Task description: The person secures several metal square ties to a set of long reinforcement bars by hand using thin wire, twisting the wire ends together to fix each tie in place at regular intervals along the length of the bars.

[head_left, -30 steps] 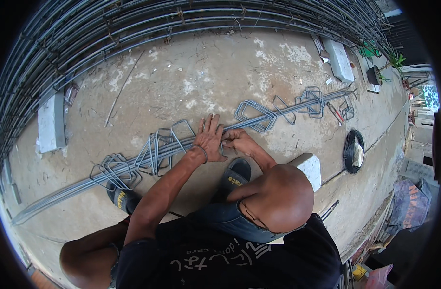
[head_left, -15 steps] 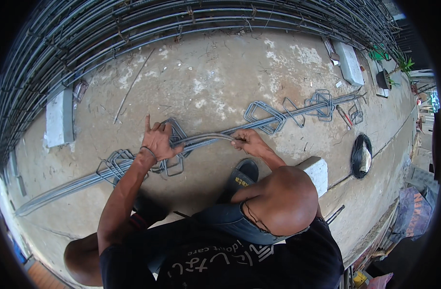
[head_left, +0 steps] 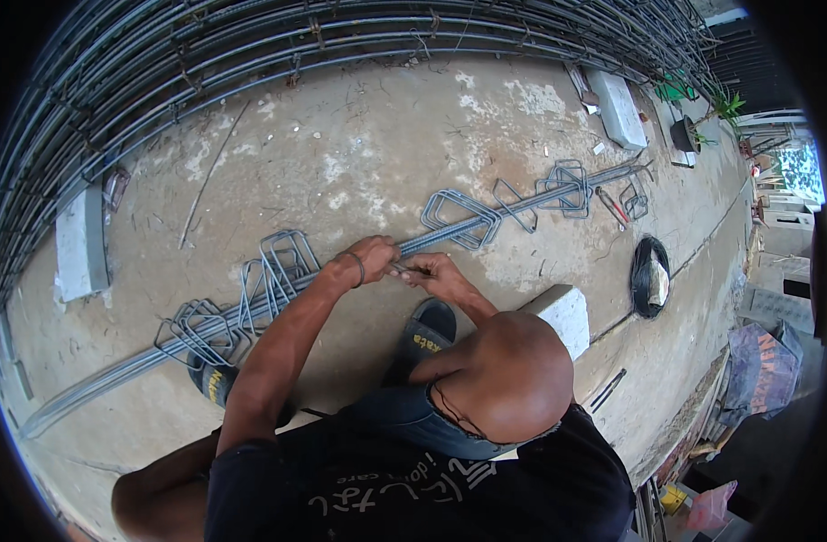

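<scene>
A long bundle of steel bars (head_left: 432, 237) lies slantwise across the concrete floor. Around its middle my two hands work close together. My left hand (head_left: 370, 259) has its fingers curled down at the bars, partly hiding them. Just to the right, my right hand (head_left: 434, 274) pinches a thin grey strand, which looks like tie wire, with its end hidden between the fingers. Bent square stirrups (head_left: 287, 237) sit around the bars left of my left hand, with a further group (head_left: 206, 309) lower left. More stirrups (head_left: 445, 191) loop about the bundle to the right.
Stacked rebar cages (head_left: 278, 54) run along the far side. Pale concrete blocks stand at left (head_left: 81, 248), far right (head_left: 619, 113) and near my knee (head_left: 565, 318). Red-handled pliers (head_left: 612, 206) and a black wire coil (head_left: 642, 280) lie to the right. My sandal (head_left: 432, 330) is below the bars.
My left hand has moved right, from beside the stirrups to next to my right hand, and its extended finger has curled in. The curved grey wire between the hands is now mostly hidden.
</scene>
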A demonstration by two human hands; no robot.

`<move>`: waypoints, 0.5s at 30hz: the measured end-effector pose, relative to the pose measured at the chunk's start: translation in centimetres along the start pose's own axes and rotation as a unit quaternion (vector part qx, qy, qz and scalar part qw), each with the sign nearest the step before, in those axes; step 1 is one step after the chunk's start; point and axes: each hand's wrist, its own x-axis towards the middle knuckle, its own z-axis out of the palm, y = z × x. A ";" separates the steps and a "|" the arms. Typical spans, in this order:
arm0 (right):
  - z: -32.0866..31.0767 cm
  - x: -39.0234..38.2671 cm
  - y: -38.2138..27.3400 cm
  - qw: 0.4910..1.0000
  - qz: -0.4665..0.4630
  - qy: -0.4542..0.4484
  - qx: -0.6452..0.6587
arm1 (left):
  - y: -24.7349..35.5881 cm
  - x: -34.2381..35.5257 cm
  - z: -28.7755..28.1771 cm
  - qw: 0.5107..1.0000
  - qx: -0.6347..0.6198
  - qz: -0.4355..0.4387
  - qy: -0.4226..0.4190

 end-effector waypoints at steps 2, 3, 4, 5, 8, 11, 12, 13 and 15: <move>0.1 -0.2 -0.1 1.000 -0.013 -0.001 0.001 | -0.2 0.2 0.1 1.000 0.012 0.012 -0.003; 0.1 -0.4 -0.2 1.000 -0.020 -0.003 0.001 | -0.4 0.0 0.2 1.000 -0.011 -0.005 -0.006; 0.1 -0.7 0.0 1.000 -0.010 0.005 0.003 | 0.0 -0.3 0.0 0.999 -0.036 -0.023 -0.011; 0.0 -1.0 0.2 1.000 0.000 0.013 0.005 | 0.4 -0.5 -0.2 0.997 -0.062 -0.040 -0.015; -0.5 -1.0 -0.2 1.000 0.009 -0.016 0.003 | 1.0 -1.3 -0.7 0.991 -0.094 -0.096 -0.013; -2.4 -0.3 -3.2 0.984 -0.025 -0.004 -0.179 | 0.4 -2.1 0.6 0.992 -0.063 -0.074 0.076; -3.3 0.2 -4.2 0.963 -0.042 0.012 -0.265 | 0.1 -2.4 0.9 0.991 -0.043 -0.076 0.102; -5.0 0.7 -4.5 0.893 -0.133 0.146 -0.403 | 0.0 -2.4 1.1 0.989 -0.024 -0.075 0.127; -8.6 1.0 -4.7 0.744 -0.171 0.295 -0.575 | 0.2 -2.2 1.1 0.984 -0.011 -0.076 0.159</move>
